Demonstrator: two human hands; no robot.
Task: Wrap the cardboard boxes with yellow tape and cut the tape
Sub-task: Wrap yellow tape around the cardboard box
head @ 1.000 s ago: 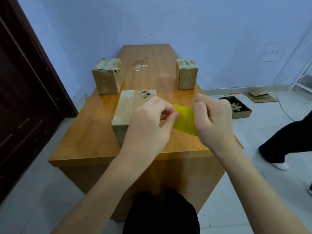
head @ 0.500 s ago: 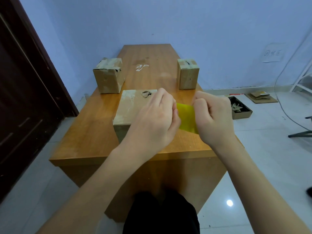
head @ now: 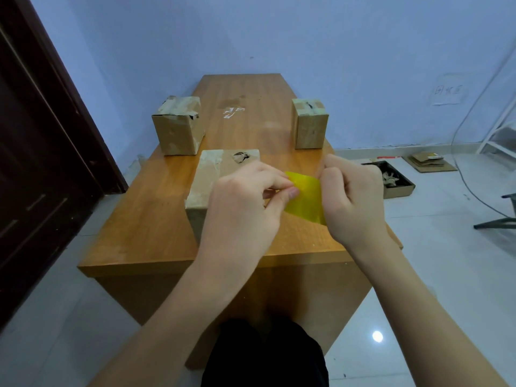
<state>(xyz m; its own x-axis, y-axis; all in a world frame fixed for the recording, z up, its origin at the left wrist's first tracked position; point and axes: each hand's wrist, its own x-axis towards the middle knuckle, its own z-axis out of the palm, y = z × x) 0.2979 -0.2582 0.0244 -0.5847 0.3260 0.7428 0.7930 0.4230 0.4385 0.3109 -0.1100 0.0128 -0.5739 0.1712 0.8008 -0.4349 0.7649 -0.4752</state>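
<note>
A short piece of yellow tape (head: 305, 196) is stretched between my two hands above the near end of the wooden table (head: 145, 219). My left hand (head: 243, 208) pinches its left edge between thumb and fingers. My right hand (head: 351, 199) grips its right side, and whatever lies inside that fist is hidden. The nearest cardboard box (head: 212, 174), worn and with a torn hole on top, lies just behind my left hand. Two more boxes stand further back, one at the left (head: 178, 127) and one at the right (head: 310, 124).
A scrap of clear film (head: 233, 111) lies mid-table. A dark door (head: 42, 152) stands at the left. On the floor at the right are a tray of scraps (head: 393, 180), flattened cardboard (head: 430, 162) and a chair base (head: 499, 222).
The view has shifted slightly. My hands keep working the yellow tape in the same spot, and my left thumb now pinches its edge. The person at the right a second ago is gone.
</note>
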